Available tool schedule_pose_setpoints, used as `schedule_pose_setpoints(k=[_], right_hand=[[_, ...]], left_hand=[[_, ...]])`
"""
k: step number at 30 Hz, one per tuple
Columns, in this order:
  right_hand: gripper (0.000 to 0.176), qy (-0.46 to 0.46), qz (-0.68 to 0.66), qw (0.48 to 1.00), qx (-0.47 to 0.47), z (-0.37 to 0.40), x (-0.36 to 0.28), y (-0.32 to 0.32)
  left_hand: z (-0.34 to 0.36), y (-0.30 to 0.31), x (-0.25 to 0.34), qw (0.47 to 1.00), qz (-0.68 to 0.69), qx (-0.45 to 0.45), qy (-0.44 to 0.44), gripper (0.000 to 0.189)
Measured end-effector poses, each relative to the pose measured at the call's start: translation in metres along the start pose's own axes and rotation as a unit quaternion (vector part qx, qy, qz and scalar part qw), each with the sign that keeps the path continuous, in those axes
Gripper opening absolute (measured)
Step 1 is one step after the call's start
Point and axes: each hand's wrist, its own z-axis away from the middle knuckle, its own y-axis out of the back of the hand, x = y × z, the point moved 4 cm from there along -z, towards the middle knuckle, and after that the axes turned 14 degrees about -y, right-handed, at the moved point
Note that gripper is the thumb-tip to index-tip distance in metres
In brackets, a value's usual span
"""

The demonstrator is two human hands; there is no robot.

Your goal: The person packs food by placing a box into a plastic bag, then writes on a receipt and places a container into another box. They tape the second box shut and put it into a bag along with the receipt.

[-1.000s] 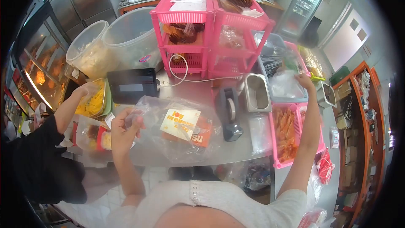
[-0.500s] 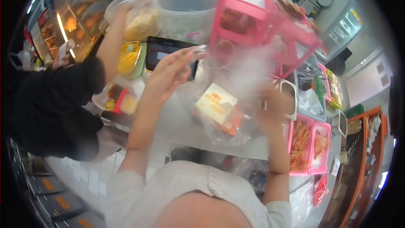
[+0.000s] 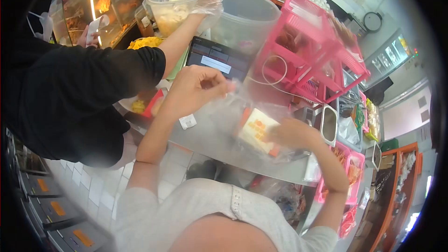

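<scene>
A white box with orange print and orange edges lies on the metal counter inside a clear plastic bag. My left hand is up to the left of the box, its thumb and fingertips pinched on the edge of the bag. Over the right side of the box is my right hand, smeared by motion. Its fingers point left across the printed top, and I cannot make out whether they grip the bag. Behind my left hand stands a dark tablet with a lit screen.
A co-worker's gloved hand is by a clear tub of pale food. Beside it stands another large clear tub. Pink plastic racks rise behind the box. A steel container and pink baskets stand at right.
The view has shifted, and the box appears turned and farther right. My right hand has come onto the box from its right side. The co-worker's hand has moved to the tub's right side.
</scene>
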Motion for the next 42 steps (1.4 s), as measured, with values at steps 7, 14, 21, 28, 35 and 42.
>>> schedule_pose_setpoints(k=[7,14,21,28,35,42], right_hand=[[0.008,-0.118,0.063,0.959,0.25,0.113,0.046,0.019],[0.02,0.014,-0.307,0.855,0.418,0.108,-0.013,-0.007],[0.052,0.142,-0.457,0.575,0.664,0.114,-0.049,-0.039],[0.078,0.081,-0.636,0.697,0.322,0.008,-0.018,-0.157],[0.056,0.083,-0.588,0.76,0.266,-0.028,-0.028,-0.186],[0.038,0.024,-0.46,0.743,0.485,0.001,-0.035,-0.125]], left_hand=[[-0.004,-0.024,-0.025,0.95,0.268,0.057,-0.149,0.021],[0.018,-0.11,-0.026,0.956,0.059,-0.032,-0.285,0.07],[0.047,-0.182,-0.019,0.937,0.091,0.004,-0.338,0.048],[0.049,-0.183,0.03,0.873,-0.006,-0.168,-0.458,0.033],[0.055,-0.111,0.019,0.884,0.006,-0.093,-0.458,0.064],[0.107,-0.089,-0.063,0.93,0.161,0.17,-0.284,0.104]])
